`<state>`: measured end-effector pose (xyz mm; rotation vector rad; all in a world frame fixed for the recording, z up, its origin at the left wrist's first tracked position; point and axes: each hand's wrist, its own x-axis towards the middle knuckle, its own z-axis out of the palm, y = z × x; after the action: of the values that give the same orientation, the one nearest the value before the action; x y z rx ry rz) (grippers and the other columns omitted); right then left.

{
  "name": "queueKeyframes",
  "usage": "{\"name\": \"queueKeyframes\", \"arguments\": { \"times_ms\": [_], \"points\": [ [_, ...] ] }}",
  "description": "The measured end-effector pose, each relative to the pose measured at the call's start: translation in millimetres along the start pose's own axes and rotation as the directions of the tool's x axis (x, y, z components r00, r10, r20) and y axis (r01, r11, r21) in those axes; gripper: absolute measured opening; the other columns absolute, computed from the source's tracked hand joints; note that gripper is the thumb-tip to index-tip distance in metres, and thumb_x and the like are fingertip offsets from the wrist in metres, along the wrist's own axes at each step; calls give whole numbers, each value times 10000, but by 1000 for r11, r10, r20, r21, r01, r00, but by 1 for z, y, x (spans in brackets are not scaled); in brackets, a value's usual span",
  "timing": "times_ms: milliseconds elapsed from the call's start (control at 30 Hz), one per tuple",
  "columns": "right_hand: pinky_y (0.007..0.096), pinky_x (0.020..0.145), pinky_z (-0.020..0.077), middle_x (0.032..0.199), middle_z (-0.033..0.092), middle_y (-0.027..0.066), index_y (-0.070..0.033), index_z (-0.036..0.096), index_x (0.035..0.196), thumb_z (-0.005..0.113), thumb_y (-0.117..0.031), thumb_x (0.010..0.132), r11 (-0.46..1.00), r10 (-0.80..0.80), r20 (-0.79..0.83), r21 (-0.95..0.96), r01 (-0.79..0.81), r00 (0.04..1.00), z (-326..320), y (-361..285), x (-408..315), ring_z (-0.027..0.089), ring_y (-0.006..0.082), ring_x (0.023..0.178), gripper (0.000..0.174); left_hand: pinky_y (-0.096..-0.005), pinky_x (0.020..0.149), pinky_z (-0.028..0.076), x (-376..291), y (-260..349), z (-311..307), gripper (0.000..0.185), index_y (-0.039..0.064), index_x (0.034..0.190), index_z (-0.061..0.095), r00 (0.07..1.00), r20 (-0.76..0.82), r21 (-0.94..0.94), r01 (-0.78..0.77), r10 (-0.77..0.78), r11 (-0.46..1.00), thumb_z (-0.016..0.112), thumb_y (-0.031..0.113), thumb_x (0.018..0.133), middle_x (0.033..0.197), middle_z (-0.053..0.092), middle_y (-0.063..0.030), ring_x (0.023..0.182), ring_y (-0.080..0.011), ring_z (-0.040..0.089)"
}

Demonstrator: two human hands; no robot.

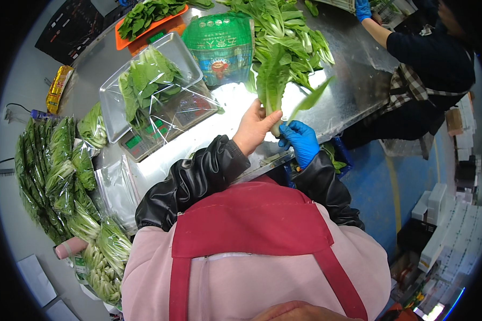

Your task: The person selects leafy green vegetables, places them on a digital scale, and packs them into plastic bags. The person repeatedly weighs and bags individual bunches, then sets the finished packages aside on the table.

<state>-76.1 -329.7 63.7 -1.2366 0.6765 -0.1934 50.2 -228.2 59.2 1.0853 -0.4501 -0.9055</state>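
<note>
My left hand, bare, grips the base of an upright head of leafy greens over the metal table's near edge. Beside it my right hand, in a blue glove, pinches the lower end of a single leaf that leans away from the head. Behind the hands lies a large pile of loose leafy greens. To the left, a clear plastic tray stands on a digital scale, with greens in or under clear plastic film.
A green printed sack stands beyond the scale, near an orange tray of greens. Bagged greens, flat clear bags and a pink cylinder are at the left. A co-worker stands at the right side of the table.
</note>
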Motion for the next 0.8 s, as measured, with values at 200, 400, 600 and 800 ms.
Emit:
{"name": "queueKeyframes", "arguments": {
  "times_ms": [200,400,600,800],
  "points": [
    [201,614,443,826,620,38,29,577,1167,628,-133,877,902,-107,-250,382,200,962,-47,14,-14,532,103,642,336,-280,714,496,13,-4,-15,342,14,1176,449,971,-238,-143,-8,-27,990,589,200,926,1013,583,-77,837,-133,578],
    [200,551,457,830,644,44,22,568,1172,566,-278,937,728,136,70,670,-148,988,-109,29,-51,584,96,657,381,-297,855,457,18,0,-44,644,-22,1372,322,992,-128,453,56,2,890,629,271,888,1128,579,-132,959,-186,575],
    [263,780,492,1024,657,119,21,623,1069,585,-180,917,915,-24,154,-395,84,988,-62,25,-12,621,163,890,256,-331,1001,392,-116,-1,-99,618,-46,1323,442,917,184,566,196,-355,801,615,345,877,1298,531,-181,1176,-251,520],
    [292,912,433,1177,566,129,-81,336,1431,587,-55,874,876,-256,372,-300,377,892,28,-26,49,539,192,1084,611,-302,899,454,-202,40,-139,578,-27,1323,447,882,-464,169,181,-84,969,615,316,889,1215,575,-125,1092,-177,551]
  ]
}}
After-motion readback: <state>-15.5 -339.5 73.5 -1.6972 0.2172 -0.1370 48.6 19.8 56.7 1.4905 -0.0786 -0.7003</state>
